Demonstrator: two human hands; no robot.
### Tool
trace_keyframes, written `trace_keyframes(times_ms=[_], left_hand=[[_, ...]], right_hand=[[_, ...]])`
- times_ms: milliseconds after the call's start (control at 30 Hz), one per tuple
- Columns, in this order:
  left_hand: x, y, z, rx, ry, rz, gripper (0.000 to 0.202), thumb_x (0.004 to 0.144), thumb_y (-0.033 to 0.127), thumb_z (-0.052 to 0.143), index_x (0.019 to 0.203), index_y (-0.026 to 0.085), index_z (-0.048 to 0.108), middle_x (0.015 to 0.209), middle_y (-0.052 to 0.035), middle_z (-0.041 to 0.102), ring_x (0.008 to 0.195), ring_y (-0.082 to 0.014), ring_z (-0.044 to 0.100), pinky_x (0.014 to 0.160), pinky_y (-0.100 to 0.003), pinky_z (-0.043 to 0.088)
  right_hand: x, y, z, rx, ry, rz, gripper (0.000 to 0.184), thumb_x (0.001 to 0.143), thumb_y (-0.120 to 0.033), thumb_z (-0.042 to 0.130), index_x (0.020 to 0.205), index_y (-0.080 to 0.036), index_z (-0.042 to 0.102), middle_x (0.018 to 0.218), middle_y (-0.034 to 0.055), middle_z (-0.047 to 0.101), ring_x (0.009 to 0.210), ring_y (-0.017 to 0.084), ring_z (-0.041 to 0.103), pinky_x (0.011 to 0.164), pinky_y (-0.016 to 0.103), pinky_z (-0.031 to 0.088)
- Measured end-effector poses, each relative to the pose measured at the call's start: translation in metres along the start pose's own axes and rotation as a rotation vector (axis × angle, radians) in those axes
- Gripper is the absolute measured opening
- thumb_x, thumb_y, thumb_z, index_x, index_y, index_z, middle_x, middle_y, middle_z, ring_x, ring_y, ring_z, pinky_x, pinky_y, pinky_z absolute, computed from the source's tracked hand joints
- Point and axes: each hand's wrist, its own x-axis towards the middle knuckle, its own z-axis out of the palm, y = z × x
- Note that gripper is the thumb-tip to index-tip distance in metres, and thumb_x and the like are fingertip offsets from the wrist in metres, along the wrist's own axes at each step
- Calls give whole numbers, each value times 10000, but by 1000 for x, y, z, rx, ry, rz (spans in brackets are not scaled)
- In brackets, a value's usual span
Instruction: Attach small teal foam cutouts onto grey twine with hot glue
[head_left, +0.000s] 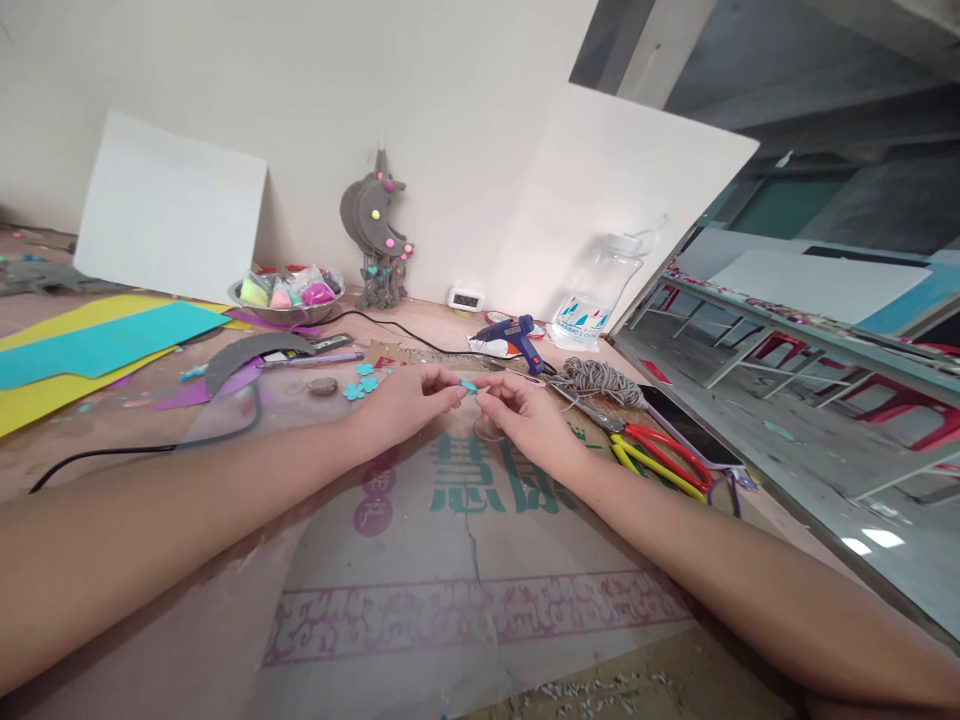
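Turquoise piece [468, 386], left hand [417, 402] pinching, right hand [523, 412] close.

I've 1 turq. pc. [468, 386]; L of it, turq. flowers [366, 384]; beyond it, blue glue gun [511, 330]; R of it, grey twine [601, 381]; this side, purple scroll-patterned band [480, 610].

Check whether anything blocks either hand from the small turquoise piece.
Nothing visible does: the left hand and right hand meet at the small turquoise piece with their fingertips. The turquoise flowers lie aside, beyond the left hand.
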Motion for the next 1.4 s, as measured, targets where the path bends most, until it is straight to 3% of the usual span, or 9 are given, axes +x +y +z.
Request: trace_keyframes(times_ms=[200,467,733,967,1167,1400], left_hand=[[1,-2,-1,-2,-1,-21,259,768,401,584,860,167,646,700,19,606,621,-108,511,561,-215,355],[1,-2,-2,-4,-9,55,321,824,433,492,809,160,661,723,0,645,623,-114,525,584,-223,386],[0,2,-1,-69,30,33,253,764,372,580,884,158,643,822,-17,672,679,-120,555,624,-232,417],[5,-7,-1,-98,19,58,309,771,436,556,875,154,630,827,-34,671,740,-148,583,677,-262,438],[8,-13,0,-107,25,92,299,804,434,516,866,163,627,827,-32,666,770,-153,589,708,-266,451],[6,-10,0,-139,58,97,262,809,411,517,805,164,603,745,1,607,691,-119,538,642,-228,420]], right_hand=[[1,1,-2,-78,1,-1,226,834,-385,524,790,-170,574,623,-33,507,523,89,429,524,225,365],[1,-2,-5,-179,34,-80,233,867,-316,476,722,-164,576,629,-24,524,560,96,456,574,225,371],[1,-3,-5,-170,51,-82,218,865,-336,481,776,-167,586,637,-21,541,562,102,469,560,229,381],[0,-5,-3,-204,10,-68,200,850,-320,522,756,-164,606,638,-13,567,557,105,472,560,235,388],[-3,-5,-4,-388,-43,-185,184,877,-290,499,838,-192,650,779,19,629,682,136,530,632,262,402],[-2,-11,-16,-659,-68,-263,244,896,-372,475,977,-201,627,928,55,633,719,149,544,697,288,409]])
